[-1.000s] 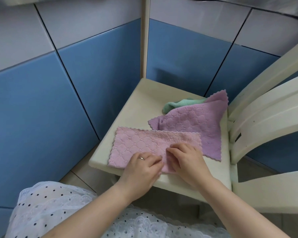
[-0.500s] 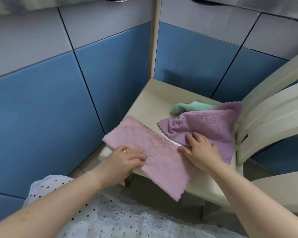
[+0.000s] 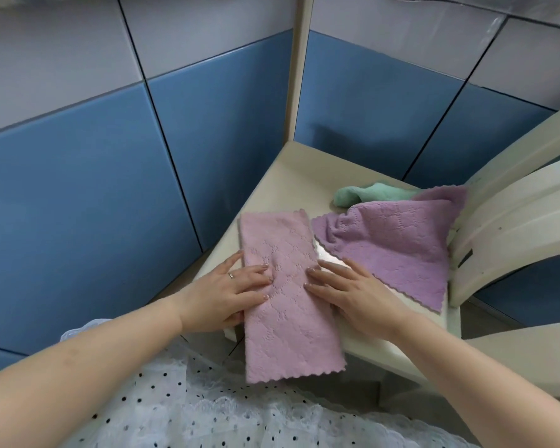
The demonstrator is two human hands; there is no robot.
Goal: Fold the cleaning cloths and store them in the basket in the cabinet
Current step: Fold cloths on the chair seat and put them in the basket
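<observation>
No brand, label or writing is readable anywhere. The pink cloth (image 3: 282, 292) lies as a long folded strip on the cream chair seat (image 3: 291, 182), its near end hanging over the front edge. Left hand (image 3: 227, 294) and right hand (image 3: 353, 294) lie flat, fingers spread — one pressing each long side. Just right, touching nothing of the hands' strip — a purple cloth (image 3: 398, 240), partly covering a crumpled mint-green cloth (image 3: 362, 192).

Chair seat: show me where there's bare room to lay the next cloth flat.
Bare seat lies at the back corner, bordered by the blue wall, the green cloth and the pink cloth. The front is crowded: both hands press the pink cloth, and the purple cloth covers the right side.
</observation>
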